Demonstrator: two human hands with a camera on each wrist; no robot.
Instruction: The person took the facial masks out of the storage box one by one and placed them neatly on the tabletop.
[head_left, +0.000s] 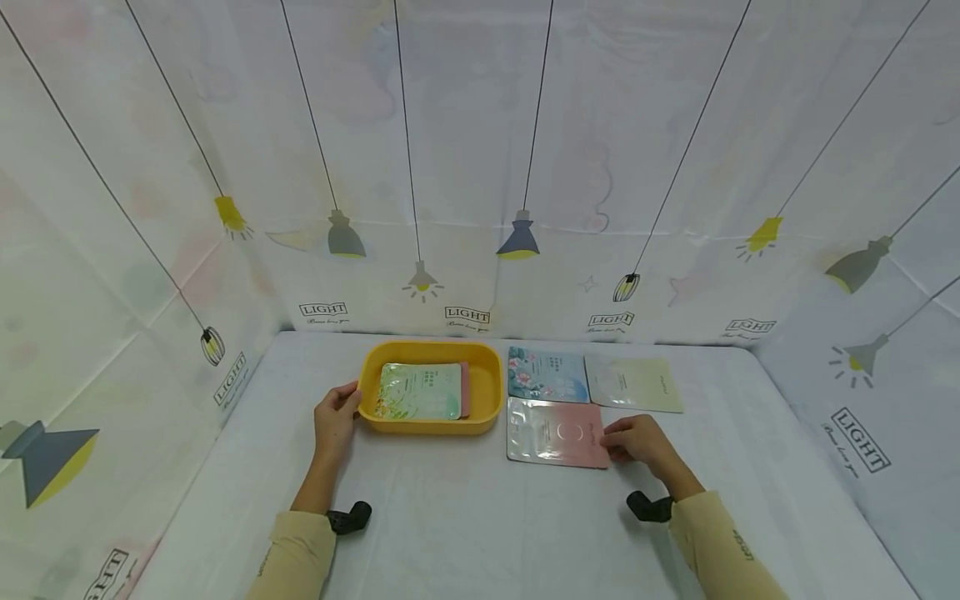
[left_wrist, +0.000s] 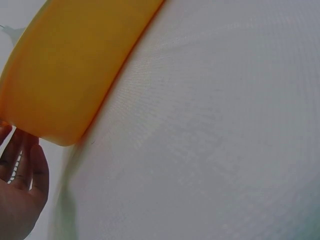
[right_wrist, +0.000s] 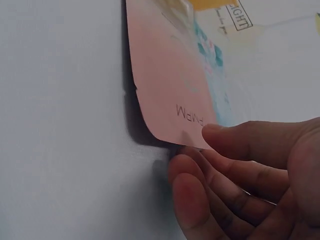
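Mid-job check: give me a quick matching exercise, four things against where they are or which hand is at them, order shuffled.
1. Green leaf-printed flat packet
2. Pink-and-silver flat packet
3. Blue floral flat packet
4. Yellow rectangular plastic tray

A. Pinched at its edge by the right hand
B. Left hand at its side
C. Lying inside the tray
D. Lying between the tray and the pale yellow-green flat packet

Pairs: 1-C, 2-A, 3-D, 4-B
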